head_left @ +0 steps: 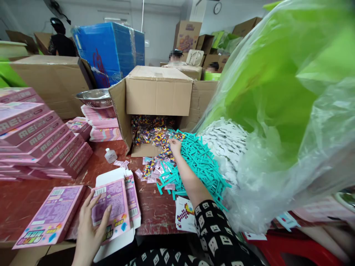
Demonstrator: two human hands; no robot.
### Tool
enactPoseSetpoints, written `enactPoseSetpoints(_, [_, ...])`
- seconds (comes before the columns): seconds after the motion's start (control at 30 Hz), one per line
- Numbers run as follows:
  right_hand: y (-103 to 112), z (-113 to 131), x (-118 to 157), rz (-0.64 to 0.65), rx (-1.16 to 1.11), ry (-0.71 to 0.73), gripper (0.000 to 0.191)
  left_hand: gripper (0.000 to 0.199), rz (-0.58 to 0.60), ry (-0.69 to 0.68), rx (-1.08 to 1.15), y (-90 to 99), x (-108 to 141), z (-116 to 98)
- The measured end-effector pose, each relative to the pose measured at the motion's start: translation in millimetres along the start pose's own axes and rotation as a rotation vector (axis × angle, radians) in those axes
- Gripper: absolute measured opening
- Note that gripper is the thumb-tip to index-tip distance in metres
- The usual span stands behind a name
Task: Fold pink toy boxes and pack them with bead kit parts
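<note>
Head view: open cardboard box (158, 92) lies on its side on the red table (158, 210), mouth toward the person, holding small bags of coloured beads (151, 131) that spill out in front of it. Right hand (175, 145) reaches to the box mouth, fingers curled onto the spilled bead bags; whether it grips one, cannot tell. Teal plastic tools (199, 162) heaped just right of the box, under the forearm; white plastic pieces (224, 138) beyond them, inside a big clear bag (277, 177). Left hand (93, 218) lies flat and spread on a pink flat carton (111, 208), well in front-left of the box. Stacked pink boxes (41, 140) and a metal bowl (94, 96) left of the box.
</note>
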State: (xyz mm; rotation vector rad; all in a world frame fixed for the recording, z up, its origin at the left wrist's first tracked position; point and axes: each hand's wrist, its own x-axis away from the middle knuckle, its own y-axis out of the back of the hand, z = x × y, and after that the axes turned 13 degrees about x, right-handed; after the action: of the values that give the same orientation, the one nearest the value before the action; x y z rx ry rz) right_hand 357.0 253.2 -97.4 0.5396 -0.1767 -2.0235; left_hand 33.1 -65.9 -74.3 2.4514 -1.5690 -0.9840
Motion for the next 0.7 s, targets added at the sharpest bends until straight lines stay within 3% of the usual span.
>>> enactPoseSetpoints(0.17, [13, 19, 16, -0.101, 0.080, 0.101, 0.033, 0.049, 0.003, -0.007, -0.012, 2.2, 5, -2])
enactPoseSetpoints(0.3, [33, 56, 33, -0.037, 0.015, 0.224, 0.038, 0.047, -0.016, -0.052, -0.014, 6.8, 4, -11])
enactPoseSetpoints(0.37, [50, 80, 63, 0.144, -0.022, 0.345, 0.030, 0.051, -0.014, -0.081, 0.003, 3.4, 2, -21])
enactPoseSetpoints(0.43, [68, 102, 109, 0.494, -0.059, 0.552, 0.022, 0.069, 0.065, -0.114, 0.043, -6.1, 1, -33])
enactPoseSetpoints(0.47, [77, 112, 134, 0.708, -0.091, 0.672, 0.022, 0.076, 0.150, -0.111, 0.082, -12.8, 2, -40])
enactPoseSetpoints(0.53, [94, 123, 177, 0.930, -0.142, 0.813, 0.023, 0.072, 0.373, -0.003, 0.198, -27.7, 6, -53])
enactPoseSetpoints(0.6, [110, 119, 201, 0.859, -0.151, 0.706, 0.021, 0.048, 0.604, 0.230, 0.340, -40.7, 13, -66])
enactPoseSetpoints(0.7, [143, 80, 200, 0.503, -0.014, 0.244, 0.025, 0.032, 0.809, 0.595, 0.578, -50.1, 24, -79])
